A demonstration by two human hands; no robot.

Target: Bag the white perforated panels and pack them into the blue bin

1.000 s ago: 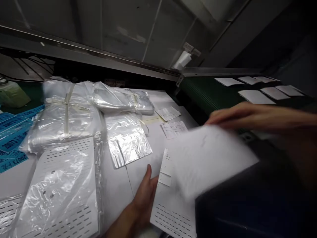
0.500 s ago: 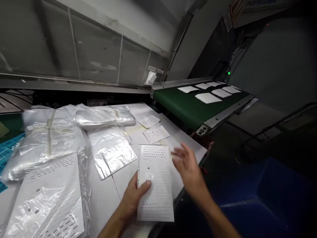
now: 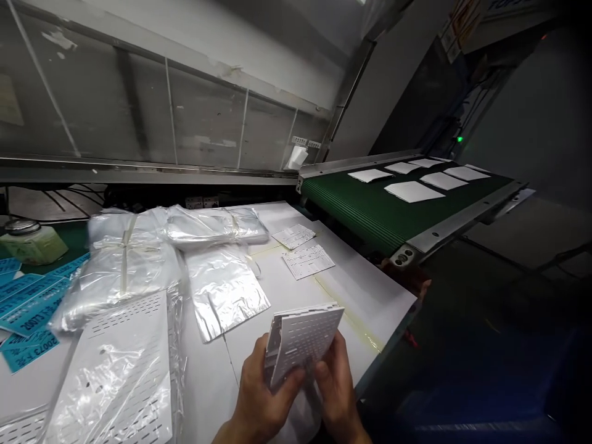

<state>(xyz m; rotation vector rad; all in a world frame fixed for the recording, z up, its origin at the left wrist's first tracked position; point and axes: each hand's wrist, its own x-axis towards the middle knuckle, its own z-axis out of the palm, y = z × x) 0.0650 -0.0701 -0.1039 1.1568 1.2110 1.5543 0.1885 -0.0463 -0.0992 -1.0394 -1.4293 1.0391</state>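
Note:
A small stack of white slotted cards (image 3: 308,339) is held upright and tilted over the front edge of the table. My left hand (image 3: 266,388) grips its left side, with the thumb across the face. On the right side, my right hand (image 3: 337,388) closes round the lower part, thumb also on the face. The cards stand slightly apart at the left edge. Left of my hands lies a flat pile of clear plastic bags (image 3: 226,296). Nearer the left edge, a larger slotted white sheet (image 3: 120,370) lies inside clear plastic.
Tied bundles of clear bags (image 3: 124,259) lie at the table's back left, beside blue printed labels (image 3: 34,302) and a glass jar (image 3: 34,240). Two handwritten slips (image 3: 309,261) lie behind the cards. A green conveyor belt (image 3: 356,203) carries several white pieces.
My right hand has come in from the right and now grips the cards. The cards have gone from lying flatter to being tilted upright. The view has shifted left.

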